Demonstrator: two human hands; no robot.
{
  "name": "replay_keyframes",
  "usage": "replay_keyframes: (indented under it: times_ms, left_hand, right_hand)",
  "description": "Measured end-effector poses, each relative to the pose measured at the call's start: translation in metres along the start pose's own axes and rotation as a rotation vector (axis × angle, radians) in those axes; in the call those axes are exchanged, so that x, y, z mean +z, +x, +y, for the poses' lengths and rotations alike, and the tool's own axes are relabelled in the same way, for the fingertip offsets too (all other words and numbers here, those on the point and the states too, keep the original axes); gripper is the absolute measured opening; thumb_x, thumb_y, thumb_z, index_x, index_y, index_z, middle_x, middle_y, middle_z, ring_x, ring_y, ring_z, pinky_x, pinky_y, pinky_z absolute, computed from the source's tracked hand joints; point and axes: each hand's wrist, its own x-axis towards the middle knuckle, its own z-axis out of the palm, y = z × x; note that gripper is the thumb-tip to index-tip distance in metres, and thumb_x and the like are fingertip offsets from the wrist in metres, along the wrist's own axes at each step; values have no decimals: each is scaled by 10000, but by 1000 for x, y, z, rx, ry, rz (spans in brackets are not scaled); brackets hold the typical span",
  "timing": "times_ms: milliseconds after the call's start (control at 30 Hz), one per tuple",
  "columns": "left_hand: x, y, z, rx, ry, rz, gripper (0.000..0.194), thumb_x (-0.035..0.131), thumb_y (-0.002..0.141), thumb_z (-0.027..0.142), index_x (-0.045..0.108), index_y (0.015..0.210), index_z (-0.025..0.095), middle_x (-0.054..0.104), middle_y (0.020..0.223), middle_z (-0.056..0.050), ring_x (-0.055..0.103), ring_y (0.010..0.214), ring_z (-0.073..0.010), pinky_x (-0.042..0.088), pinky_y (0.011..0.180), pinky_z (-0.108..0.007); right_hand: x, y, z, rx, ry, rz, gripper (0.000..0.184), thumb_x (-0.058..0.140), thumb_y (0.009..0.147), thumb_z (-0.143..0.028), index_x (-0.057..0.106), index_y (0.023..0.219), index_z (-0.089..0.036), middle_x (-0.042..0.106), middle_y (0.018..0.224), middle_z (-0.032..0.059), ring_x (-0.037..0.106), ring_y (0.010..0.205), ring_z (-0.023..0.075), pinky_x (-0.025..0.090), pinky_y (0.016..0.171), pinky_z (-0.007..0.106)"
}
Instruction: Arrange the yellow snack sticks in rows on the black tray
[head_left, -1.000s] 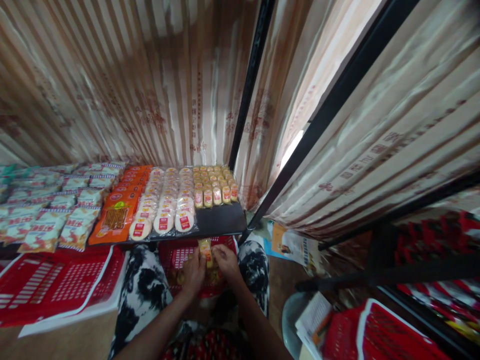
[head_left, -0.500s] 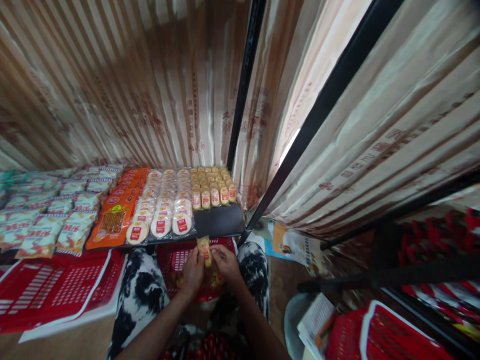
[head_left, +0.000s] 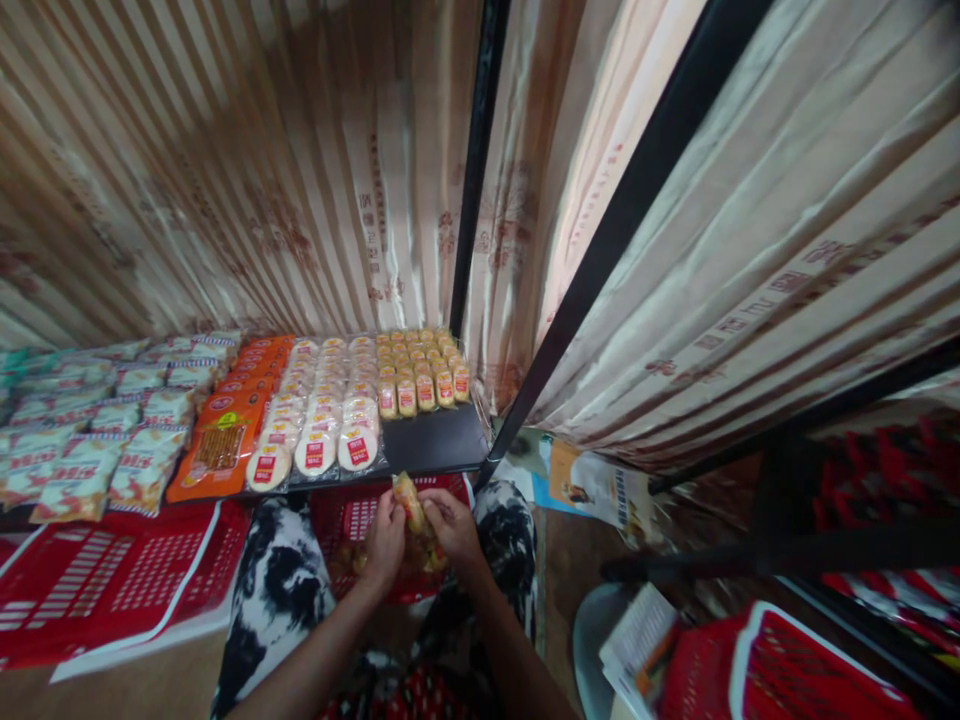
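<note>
Pleated beige curtains (head_left: 300,180) hang behind the black shelf (head_left: 435,440). Over the red plastic basket (head_left: 328,512), our left hand (head_left: 385,540) and right hand (head_left: 455,527) grip the small yellow plastic-wrapped packet (head_left: 408,500) between their fingers; we should pinch lightly, lest it crush.

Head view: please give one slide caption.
Left hand and right hand hold a yellow snack packet over a red perforated basket.
</note>
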Motion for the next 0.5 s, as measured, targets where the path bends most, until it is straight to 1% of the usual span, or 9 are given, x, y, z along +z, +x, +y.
replay_keyframes:
  times_ms: [100,200,267,333,400,433,500]
  left_hand:
    - [1,-1,5,-28,-110,-27,350,421,757,266,549,1067,166,647,1053,-92,596,940,-204,449,834,-314]
    - [4,-3,7,-125,-296,-71,405,457,707,219,551,1099,180,665,1021,-64,620,874,-183,471,737,-272]
    - [6,-4,7,-210,-433,-92,439,482,672,202,558,1104,188,688,914,-42,633,766,-164,465,651,-248]
    - [10,-4,7,-270,-562,-115,422,515,638,194,583,1055,184,682,768,-15,618,650,-139,447,593,-231]
    - [13,-3,7,-306,-680,-145,387,543,604,182,598,987,180,653,672,11,589,572,-116,436,568,-221]
    - [15,-2,7,-315,-720,-156,367,553,589,176,601,953,178,637,642,20,573,545,-106,433,560,-218]
    - [19,-1,8,-311,-719,-149,320,558,580,180,607,896,174,612,606,29,550,512,-97,433,548,-219]
  right_hand:
    - [0,-1,1,-21,10,-11,221,500,785,-350,646,842,-193,686,821,55,633,754,174,505,700,277]
    - [0,-2,0,-48,42,-7,209,505,793,-341,649,834,-195,685,828,55,630,763,174,507,707,278]
    - [0,-4,-2,-79,45,-6,205,505,799,-328,655,844,-194,685,848,56,629,800,179,507,728,282]
    - [-1,-6,-5,-112,12,-1,202,498,807,-305,663,847,-197,683,856,52,626,832,179,501,758,284]
    - [-3,-7,-8,-140,-27,14,200,488,808,-273,670,843,-199,678,865,48,622,850,176,491,789,283]
    - [-4,-8,-9,-149,-38,22,199,485,806,-257,671,843,-198,675,873,48,621,852,173,487,797,282]
    - [-6,-9,-12,-162,-51,30,196,484,798,-226,671,848,-198,673,886,48,619,856,170,482,806,279]
